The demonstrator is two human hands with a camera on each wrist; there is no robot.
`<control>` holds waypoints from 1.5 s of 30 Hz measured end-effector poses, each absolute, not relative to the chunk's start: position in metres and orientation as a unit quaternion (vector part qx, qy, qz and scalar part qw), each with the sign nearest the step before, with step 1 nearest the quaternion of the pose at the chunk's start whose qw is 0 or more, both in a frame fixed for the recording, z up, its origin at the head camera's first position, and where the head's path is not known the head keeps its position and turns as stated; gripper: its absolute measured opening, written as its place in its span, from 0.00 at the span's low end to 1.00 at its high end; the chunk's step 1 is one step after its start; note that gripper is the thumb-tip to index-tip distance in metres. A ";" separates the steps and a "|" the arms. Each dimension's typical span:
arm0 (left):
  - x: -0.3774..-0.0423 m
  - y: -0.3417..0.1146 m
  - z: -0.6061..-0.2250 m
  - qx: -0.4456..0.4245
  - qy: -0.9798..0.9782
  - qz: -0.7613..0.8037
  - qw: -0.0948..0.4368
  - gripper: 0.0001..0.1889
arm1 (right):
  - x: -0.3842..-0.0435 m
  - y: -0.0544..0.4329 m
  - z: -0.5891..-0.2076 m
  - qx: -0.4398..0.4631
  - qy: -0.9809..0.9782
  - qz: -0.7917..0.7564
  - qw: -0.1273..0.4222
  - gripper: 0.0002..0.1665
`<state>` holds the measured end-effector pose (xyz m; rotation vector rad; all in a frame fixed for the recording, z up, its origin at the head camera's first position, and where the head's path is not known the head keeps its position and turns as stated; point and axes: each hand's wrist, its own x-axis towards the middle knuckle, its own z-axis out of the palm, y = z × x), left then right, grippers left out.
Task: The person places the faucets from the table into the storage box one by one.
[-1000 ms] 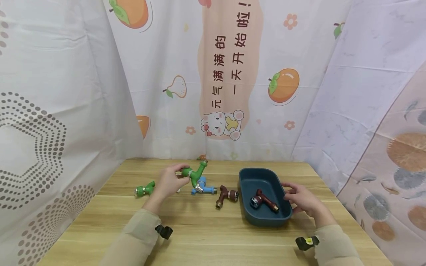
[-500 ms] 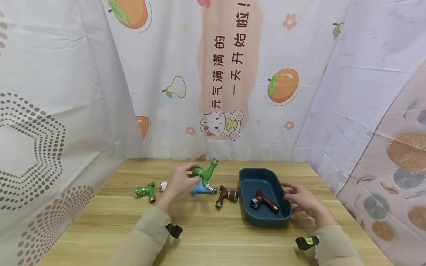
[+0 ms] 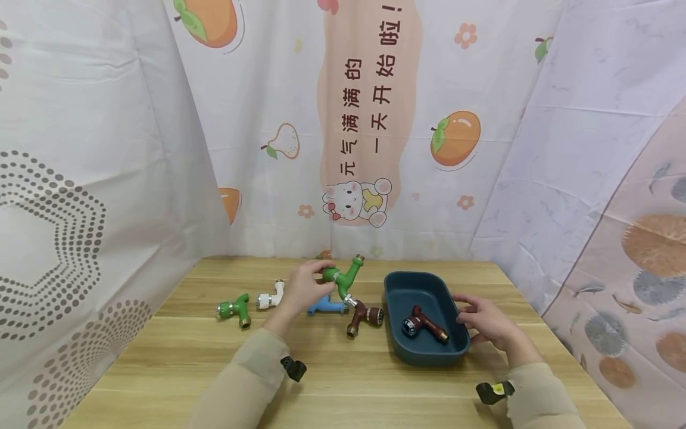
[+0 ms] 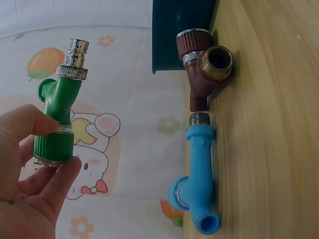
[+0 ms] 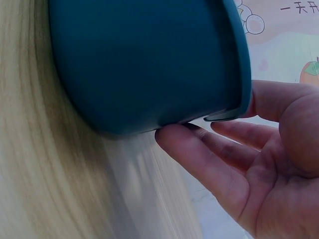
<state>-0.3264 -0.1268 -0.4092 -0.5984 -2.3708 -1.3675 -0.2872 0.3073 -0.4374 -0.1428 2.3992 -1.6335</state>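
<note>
My left hand (image 3: 307,288) holds a green faucet (image 3: 348,277) by its ribbed handle, raised above the table. In the left wrist view, thumb and fingers pinch that handle, and the chrome outlet points up. Below and beside it lie a blue faucet (image 3: 326,306) and a dark red faucet (image 3: 365,316). My right hand (image 3: 486,320) grips the right side of a dark blue plastic basin (image 3: 396,342). In the right wrist view, fingers touch the outer wall; the thumb's tip is hidden at the rim. Another dark red faucet (image 3: 426,325) lies inside the basin.
A second green faucet (image 3: 236,310) and a white faucet (image 3: 272,295) lie to the left on the wooden table (image 3: 343,381). Printed curtains (image 3: 257,196) close off the back and sides.
My left hand has carried the green faucet rightward, from above the blue faucet to near the dark red one. The white faucet has come into full view. My right hand and the basin have stayed still.
</note>
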 end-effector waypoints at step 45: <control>-0.342 -0.023 -0.412 -0.222 -0.862 -0.443 0.110 0.19 | -0.287 0.308 -0.438 -0.045 0.821 -0.556 0.120 0.38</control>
